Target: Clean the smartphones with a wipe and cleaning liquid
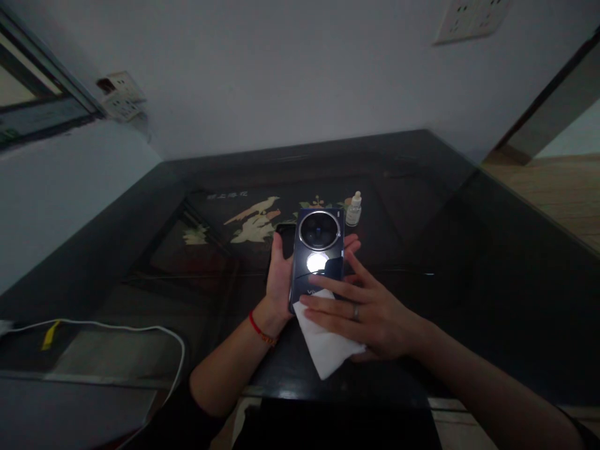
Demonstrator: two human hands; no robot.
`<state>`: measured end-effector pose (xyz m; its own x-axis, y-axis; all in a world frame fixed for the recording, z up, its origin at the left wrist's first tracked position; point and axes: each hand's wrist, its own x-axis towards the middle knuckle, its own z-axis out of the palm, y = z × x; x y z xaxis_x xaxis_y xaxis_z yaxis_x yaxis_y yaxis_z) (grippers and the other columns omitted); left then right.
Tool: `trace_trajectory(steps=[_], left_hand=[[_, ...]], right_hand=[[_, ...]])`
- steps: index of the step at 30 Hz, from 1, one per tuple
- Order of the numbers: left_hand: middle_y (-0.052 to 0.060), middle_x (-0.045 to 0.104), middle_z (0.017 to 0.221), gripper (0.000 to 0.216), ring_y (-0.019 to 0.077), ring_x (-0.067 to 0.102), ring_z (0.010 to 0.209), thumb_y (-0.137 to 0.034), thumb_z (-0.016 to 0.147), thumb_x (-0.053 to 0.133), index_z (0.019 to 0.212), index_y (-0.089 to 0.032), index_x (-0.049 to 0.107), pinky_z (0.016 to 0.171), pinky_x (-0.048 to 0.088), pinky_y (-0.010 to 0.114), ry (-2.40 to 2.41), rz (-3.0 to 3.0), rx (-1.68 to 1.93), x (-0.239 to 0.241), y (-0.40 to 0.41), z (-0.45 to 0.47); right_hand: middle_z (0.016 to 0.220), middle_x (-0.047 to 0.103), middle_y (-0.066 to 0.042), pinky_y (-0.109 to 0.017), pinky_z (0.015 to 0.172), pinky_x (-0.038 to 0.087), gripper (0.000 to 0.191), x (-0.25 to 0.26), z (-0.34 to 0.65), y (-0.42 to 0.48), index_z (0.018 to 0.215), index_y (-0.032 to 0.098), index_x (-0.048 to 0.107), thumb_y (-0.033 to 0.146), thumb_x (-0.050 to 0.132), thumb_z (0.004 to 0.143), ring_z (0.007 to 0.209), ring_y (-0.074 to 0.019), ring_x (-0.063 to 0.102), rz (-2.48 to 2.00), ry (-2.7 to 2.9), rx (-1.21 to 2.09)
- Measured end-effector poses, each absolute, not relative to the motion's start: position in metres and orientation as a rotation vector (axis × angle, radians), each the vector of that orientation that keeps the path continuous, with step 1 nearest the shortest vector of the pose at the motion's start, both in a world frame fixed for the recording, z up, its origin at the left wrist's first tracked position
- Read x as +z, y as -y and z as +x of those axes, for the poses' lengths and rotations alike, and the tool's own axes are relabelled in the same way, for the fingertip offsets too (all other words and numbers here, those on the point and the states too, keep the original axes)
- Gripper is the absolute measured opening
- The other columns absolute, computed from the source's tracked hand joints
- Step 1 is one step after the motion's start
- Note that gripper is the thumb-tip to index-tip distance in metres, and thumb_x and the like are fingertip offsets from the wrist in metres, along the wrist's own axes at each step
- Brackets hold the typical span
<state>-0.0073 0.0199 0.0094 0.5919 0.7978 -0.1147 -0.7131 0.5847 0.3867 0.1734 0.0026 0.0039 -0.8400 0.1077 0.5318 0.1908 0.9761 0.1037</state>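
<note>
My left hand [280, 281] holds a dark blue phone [317, 253] from below, back side up, its round camera ring toward the far end. My right hand [363, 306], a ring on one finger, presses a white tissue [323, 340] against the phone's lower back. The tissue hangs down from under my fingers. A bright reflection shines on the phone's middle. A small white dropper bottle [354, 209] stands upright on the table just beyond the phone.
The dark glossy table [469, 250] has a bird and flower inlay [255, 219]. A white cable [117, 328] with a yellow tag lies at the left front. Wall sockets [122, 97] sit at the left corner and another socket plate [469, 19] hangs upper right.
</note>
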Motion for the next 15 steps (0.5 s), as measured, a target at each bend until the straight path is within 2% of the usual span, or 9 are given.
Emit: trace_trajectory(steps=[3, 5, 10, 15], left_hand=[[0.011, 0.030, 0.155, 0.097, 0.0296, 0.023, 0.144, -0.081, 0.078, 0.017, 0.152, -0.019, 0.016, 0.113, 0.021, 0.043, -0.265, 0.331, 0.924, 0.009, -0.022, -0.011], [0.010, 0.030, 0.155, 0.096, 0.0303, 0.023, 0.143, -0.082, 0.079, 0.016, 0.152, -0.020, 0.017, 0.114, 0.020, 0.044, -0.277, 0.331, 0.928, 0.010, -0.021, -0.011], [0.014, 0.042, 0.148, 0.090, 0.0319, 0.035, 0.137, -0.075, 0.084, 0.008, 0.150, -0.017, 0.027, 0.112, 0.023, 0.046, -0.331, 0.323, 0.907, 0.014, -0.017, -0.004], [0.016, 0.051, 0.139, 0.091, 0.0316, 0.041, 0.134, -0.073, 0.085, 0.002, 0.146, -0.014, 0.035, 0.110, 0.026, 0.049, -0.316, 0.332, 0.839, 0.010, -0.015, -0.005]], right_hand=[[0.132, 0.060, -0.002, -0.058, 0.118, -0.004, 0.060, 0.004, 0.176, -0.003, 0.122, 0.014, 0.060, 0.045, 0.014, 0.101, 0.140, -0.0248, 0.033, -0.171, 2.531, -0.210], [0.130, 0.062, -0.004, -0.059, 0.118, -0.001, 0.060, 0.003, 0.180, -0.006, 0.123, 0.014, 0.060, 0.046, 0.014, 0.101, 0.140, -0.0256, 0.032, -0.240, 2.462, -0.208], [0.131, 0.061, -0.005, -0.061, 0.117, 0.010, 0.052, 0.001, 0.189, -0.016, 0.140, 0.020, 0.043, 0.047, 0.026, 0.099, 0.141, -0.0265, 0.031, -0.523, 2.277, -0.249], [0.136, 0.057, -0.003, -0.063, 0.114, 0.018, 0.052, 0.000, 0.196, -0.022, 0.146, 0.029, 0.033, 0.044, 0.038, 0.097, 0.139, -0.0293, 0.035, -0.722, 2.171, -0.286]])
